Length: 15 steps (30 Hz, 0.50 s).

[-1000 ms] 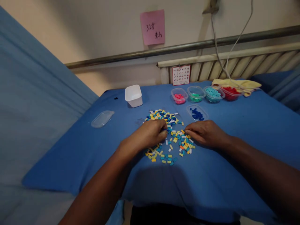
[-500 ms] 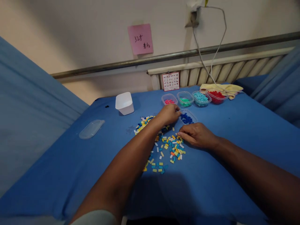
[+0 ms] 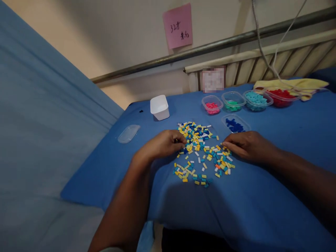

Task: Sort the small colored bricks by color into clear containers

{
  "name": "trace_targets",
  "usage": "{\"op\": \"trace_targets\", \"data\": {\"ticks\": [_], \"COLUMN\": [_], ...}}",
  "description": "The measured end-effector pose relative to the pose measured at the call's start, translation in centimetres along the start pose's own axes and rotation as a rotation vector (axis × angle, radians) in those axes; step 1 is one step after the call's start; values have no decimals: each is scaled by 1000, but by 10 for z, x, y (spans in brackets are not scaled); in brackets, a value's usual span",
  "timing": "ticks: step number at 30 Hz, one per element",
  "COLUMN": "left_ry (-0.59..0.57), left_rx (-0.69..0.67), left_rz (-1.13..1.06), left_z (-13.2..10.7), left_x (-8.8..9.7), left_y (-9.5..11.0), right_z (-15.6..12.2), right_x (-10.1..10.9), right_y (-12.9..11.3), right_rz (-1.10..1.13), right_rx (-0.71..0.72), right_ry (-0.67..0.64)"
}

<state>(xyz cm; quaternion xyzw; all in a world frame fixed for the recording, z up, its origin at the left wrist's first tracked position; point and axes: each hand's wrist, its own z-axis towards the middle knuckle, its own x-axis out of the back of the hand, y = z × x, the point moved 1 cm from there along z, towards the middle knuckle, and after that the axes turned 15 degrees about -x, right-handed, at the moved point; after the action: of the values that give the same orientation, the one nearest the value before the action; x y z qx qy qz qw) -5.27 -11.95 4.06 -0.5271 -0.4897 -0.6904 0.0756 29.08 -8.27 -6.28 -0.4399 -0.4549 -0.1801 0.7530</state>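
Observation:
Small toy building bricks (image 3: 195,138) in yellow, white, teal and dark blue lie in a loose pile, with more scattered towards me. My left hand (image 3: 168,144) rests at the pile's left edge, thumb and fingers pinched together among the bricks; what they grip is hidden. On the right side, my right hand (image 3: 248,145) is closed, its fingertips against the yellow and white bricks there. Whatever it holds is too small to make out. Just beyond that hand sits a clear tub of dark blue bricks (image 3: 235,125).
Along the back stand clear tubs of pink bricks (image 3: 212,107), green bricks (image 3: 233,105), light blue bricks (image 3: 256,100) and red bricks (image 3: 282,97). A white container (image 3: 160,107) and a clear lid (image 3: 128,134) are at left. Behind the tubs lies a yellow cloth (image 3: 294,84).
My left hand has moved from beside the dark blue tub back left to the pile's edge. The right hand stays by the bricks. The view has turned left.

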Motion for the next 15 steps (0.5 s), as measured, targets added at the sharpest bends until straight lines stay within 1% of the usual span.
{"op": "trace_targets", "data": {"ticks": [3,6,11,15], "left_ry": [-80,-151,-180,-178], "left_rx": [-75,-87,-5,-28], "left_rz": [183,315,449,484], "left_z": [-4,-3,-2,-2], "left_x": [-13,-21,-24,-27], "left_y": [0,2,10,12], "right_z": [-1,-3,-4,-4], "right_x": [-1,-1,0,1], "right_y": [0,-1,-3,-4], "right_rz": [-5,3,27,18], "right_rx": [-11,-17,-24,-34], "right_ry": [-5,4,-4,-9]}}
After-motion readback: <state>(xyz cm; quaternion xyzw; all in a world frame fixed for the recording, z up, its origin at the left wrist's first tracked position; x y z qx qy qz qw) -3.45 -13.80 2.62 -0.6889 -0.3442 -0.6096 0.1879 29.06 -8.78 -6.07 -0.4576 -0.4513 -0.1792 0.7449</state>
